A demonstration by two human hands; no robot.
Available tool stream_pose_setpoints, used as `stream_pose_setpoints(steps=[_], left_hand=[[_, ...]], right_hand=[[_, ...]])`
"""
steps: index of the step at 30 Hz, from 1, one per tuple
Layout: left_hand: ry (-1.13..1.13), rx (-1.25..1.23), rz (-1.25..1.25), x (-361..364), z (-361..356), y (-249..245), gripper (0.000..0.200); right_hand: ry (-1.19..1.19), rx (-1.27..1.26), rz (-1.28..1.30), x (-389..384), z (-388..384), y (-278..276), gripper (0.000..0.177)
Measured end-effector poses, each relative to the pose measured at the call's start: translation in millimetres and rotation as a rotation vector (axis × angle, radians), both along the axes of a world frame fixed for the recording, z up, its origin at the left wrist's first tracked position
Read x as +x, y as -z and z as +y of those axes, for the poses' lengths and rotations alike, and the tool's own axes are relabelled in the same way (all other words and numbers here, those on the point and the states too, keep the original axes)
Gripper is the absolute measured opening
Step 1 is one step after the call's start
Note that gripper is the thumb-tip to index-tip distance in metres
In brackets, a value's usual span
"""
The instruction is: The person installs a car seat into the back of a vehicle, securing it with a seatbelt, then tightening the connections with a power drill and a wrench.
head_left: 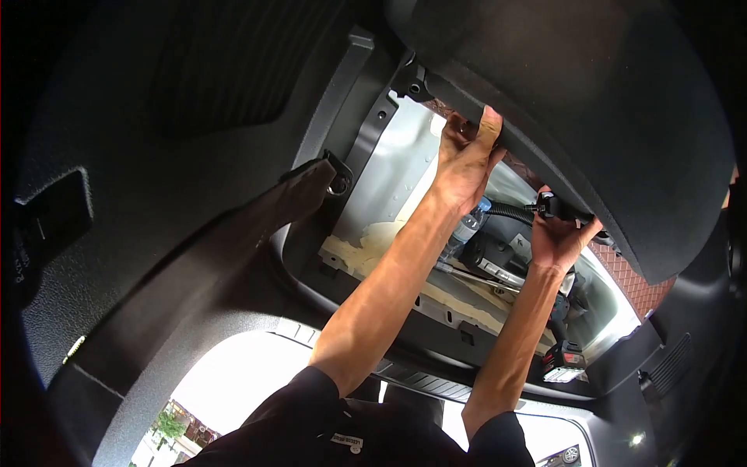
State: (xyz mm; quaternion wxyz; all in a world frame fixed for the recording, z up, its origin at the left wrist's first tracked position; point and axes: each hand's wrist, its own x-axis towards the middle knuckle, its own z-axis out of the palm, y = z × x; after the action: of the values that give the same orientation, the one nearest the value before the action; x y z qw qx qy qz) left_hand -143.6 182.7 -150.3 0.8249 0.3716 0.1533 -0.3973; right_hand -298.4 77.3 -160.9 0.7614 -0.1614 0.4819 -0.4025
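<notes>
A dark padded panel, which looks like a car seat back (607, 132), slants across the upper right. My left hand (467, 163) is closed on its lower edge, thumb on top and fingers curled partly out of sight. Farther along the same edge, my right hand (559, 240) is closed too, its thumb against the rim and its fingers largely hidden. A black fitting (547, 205) shows by the right fingers, with a black corrugated hose (510, 211) leading up to it. Beneath the hands, a clear plastic bottle (464, 231) lies in the metal floor well.
A cordless tool's battery (564, 362) sits at the well's right end. Beside the bottle is a dark device (502, 253) and a metal rod (475, 278). Brown quilted matting (622, 268) runs under the panel. A dark trim strip (226, 233) juts in from the left.
</notes>
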Motion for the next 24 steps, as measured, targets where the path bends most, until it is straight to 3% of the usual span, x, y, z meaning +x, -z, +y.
stream_pose_setpoints(steps=[8, 11, 14, 21, 24], left_hand=[[0.054, 0.035, -0.068, 3, -2, 4, 0.047], [0.066, 0.057, -0.097, 2, -2, 5, 0.047], [0.057, 0.096, -0.087, 2, -3, 6, 0.059], [0.022, 0.066, -0.110, -2, -4, 13, 0.056], [0.022, 0.106, -0.086, -5, -2, 11, 0.055]], right_hand=[[-0.022, -0.023, -0.056, -2, 3, -6, 0.066], [-0.219, -0.099, 0.009, -25, -4, -2, 0.065], [-0.188, -0.129, 0.045, -22, 0, -6, 0.066], [-0.032, -0.101, 0.071, 3, 6, -20, 0.059], [-0.112, -0.133, 0.065, -5, -1, -11, 0.058]])
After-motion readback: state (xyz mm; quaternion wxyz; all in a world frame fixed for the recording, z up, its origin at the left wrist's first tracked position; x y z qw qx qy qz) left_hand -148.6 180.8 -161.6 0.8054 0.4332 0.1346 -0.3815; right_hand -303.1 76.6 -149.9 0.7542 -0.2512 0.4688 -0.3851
